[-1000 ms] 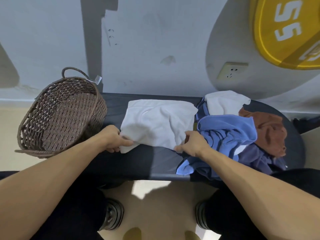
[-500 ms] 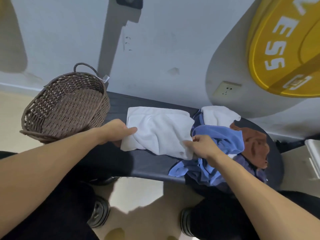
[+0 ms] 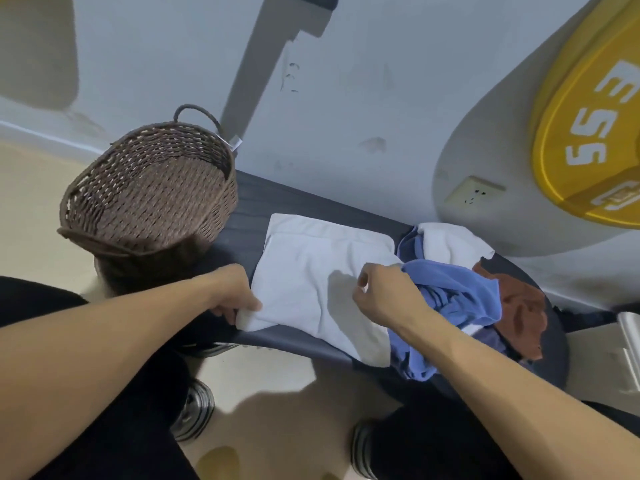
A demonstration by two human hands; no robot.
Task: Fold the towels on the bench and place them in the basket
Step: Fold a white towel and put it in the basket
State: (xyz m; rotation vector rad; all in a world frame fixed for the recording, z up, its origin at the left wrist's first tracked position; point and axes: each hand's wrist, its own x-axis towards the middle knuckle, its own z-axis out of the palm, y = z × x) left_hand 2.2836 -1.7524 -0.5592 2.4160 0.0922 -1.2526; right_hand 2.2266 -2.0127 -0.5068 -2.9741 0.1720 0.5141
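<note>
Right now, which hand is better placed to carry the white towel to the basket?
Left. The left hand already grips the white towel at the edge nearest the wicker basket; the right hand is over its far side.

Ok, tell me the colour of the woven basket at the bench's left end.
Dark brown woven wicker basket, seen in the head view.

One brown wicker basket [image 3: 149, 192] stands at the left end of one dark bench [image 3: 263, 202]. Towels — two white, one spread flat white towel [image 3: 311, 271] in the middle and a second white towel [image 3: 450, 242] far right; one blue towel [image 3: 453, 289]; one rust-brown towel [image 3: 519, 306]. Two hands — left hand [image 3: 235, 292], right hand [image 3: 384, 292]. One wall socket [image 3: 472, 195], one yellow weight plate [image 3: 588, 133].
</note>
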